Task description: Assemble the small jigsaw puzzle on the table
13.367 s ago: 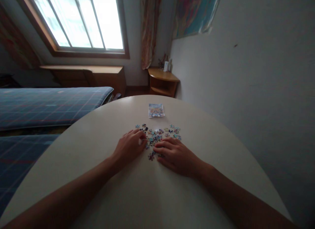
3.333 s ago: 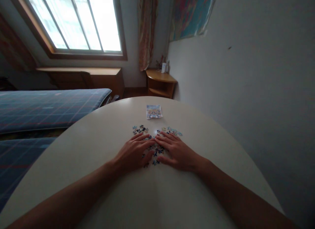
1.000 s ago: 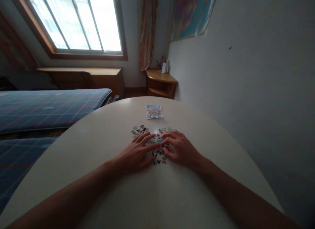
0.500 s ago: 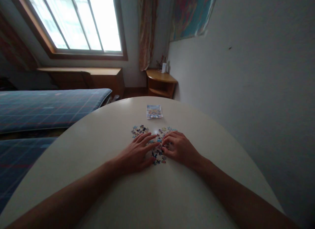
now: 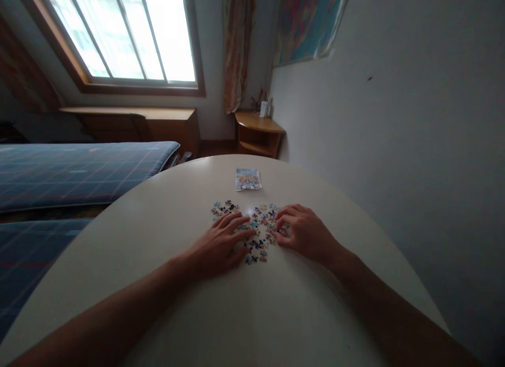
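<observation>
Loose jigsaw puzzle pieces (image 5: 258, 245) lie in a patchy spread on the pale round table (image 5: 252, 314). My left hand (image 5: 223, 243) rests palm down at the left of the spread, its fingers stretched out and apart over some pieces. At the right side, my right hand (image 5: 305, 230) has bent fingers, with a gap between thumb and forefinger. Pieces show at its fingertips, but none is seen gripped. Both hands cover part of the spread. Beyond the pieces lies a small printed picture sheet (image 5: 248, 179).
The table's curved far edge faces a wooden corner shelf (image 5: 259, 122) holding small items. Plaid mattresses (image 5: 87, 172) stand to the left, with a wooden desk (image 5: 165, 114) under the window. A bare wall (image 5: 394, 146) runs close along the right.
My right hand has moved right, away from the left hand, uncovering pieces in the middle. My left hand has stayed almost in place.
</observation>
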The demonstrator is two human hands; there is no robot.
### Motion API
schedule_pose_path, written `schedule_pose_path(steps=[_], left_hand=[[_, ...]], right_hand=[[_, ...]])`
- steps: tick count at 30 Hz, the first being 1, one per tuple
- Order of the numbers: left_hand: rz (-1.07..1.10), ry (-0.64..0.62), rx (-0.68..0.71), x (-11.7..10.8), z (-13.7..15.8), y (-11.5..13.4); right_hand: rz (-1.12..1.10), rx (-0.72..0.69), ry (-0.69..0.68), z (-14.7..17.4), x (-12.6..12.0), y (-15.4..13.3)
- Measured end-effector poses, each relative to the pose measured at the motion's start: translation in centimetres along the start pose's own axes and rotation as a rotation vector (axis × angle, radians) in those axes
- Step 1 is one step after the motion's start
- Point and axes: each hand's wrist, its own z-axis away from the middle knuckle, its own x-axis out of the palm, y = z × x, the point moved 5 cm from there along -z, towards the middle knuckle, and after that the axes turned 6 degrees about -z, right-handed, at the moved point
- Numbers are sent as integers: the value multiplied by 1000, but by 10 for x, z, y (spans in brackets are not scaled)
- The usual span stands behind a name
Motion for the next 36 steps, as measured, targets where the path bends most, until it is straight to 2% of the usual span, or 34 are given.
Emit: schedule_pose_path(steps=[7,13,16,18,23,29,36], left_hand=[[-52,56,-118,-1,0,-4],[-168,125,-410,4,5,-22],[-194,109,-494,8,7,-28],[-187,68,-497,11,7,-29],[-160,-28,-435,15,6,-28],[-138,-33,-355,15,6,-26],[-97,-50,-331,14,2,-24]], right_hand=[[51,45,-74,3,0,-5],[54,36,-87,3,1,-10],[33,39,-45,4,8,-7],[28,60,-47,5,16,-4],[35,102,-216,10,39,3],[26,49,-267,13,44,4],[20,-4,-271,16,46,-3]])
